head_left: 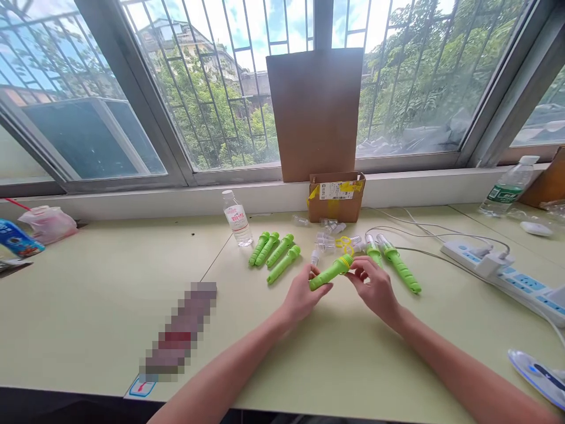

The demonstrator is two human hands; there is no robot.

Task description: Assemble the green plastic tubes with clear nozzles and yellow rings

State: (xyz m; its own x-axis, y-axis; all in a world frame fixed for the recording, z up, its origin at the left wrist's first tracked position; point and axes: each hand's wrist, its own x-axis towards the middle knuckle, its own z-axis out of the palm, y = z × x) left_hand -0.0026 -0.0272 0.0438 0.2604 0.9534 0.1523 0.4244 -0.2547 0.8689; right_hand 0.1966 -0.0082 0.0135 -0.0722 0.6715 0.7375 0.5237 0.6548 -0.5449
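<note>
My left hand point(301, 295) is closed around the lower end of a ribbed green plastic tube point(330, 273), held tilted above the table. At the tube's upper end is a yellow ring, where the curled fingers of my right hand point(376, 290) pinch. Several similar green tubes point(283, 265) lie in a row to the left. Two more green tubes point(401, 268), with clear tops, rest beyond my right hand. Yellow ring-shaped parts point(345, 242) and clear plastic pieces point(325, 241) lie just behind the held tube.
A small cardboard box point(333, 207) stands by the window sill, with a brown board point(315, 118) upright behind it. Water bottles stand left of centre point(238, 221) and at far right point(507, 188). A power strip point(516, 280) with cables lies on the right of the table point(110, 282).
</note>
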